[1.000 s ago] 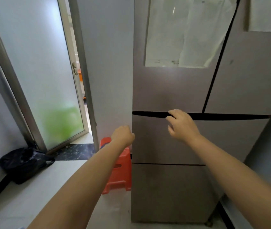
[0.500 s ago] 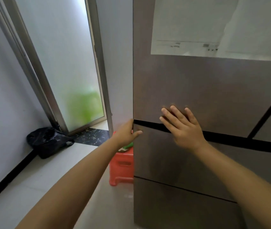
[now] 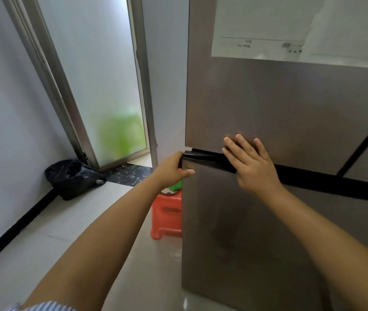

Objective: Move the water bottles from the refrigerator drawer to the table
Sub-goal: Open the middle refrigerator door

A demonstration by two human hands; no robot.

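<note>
The left hand [image 3: 174, 170] grips the top left corner of the refrigerator drawer [image 3: 234, 221], thumb on its front. The right hand [image 3: 251, 164] lies flat, fingers straight, across the dark gap onto the upper door [image 3: 279, 104]. An orange stool [image 3: 167, 216] stands beside the fridge.

You face a fridge [image 3: 290, 108] in brushed brown-grey, its drawer [image 3: 234, 221] the same tone, split from the door by a black gap [image 3: 313, 182]. A white sheet [image 3: 268, 25] with faint grey print hangs on the door. Beside the fridge you see an orange-red stool [image 3: 167, 216] with something bright green [image 3: 176, 187] on it. The bag [image 3: 73, 178] is glossy black. The floor [image 3: 44, 243] is pale cream, the skirting [image 3: 10, 232] black, the threshold [image 3: 129, 173] dark with light speckles. Your sleeve [image 3: 44, 306] is blue-and-white striped.
</note>
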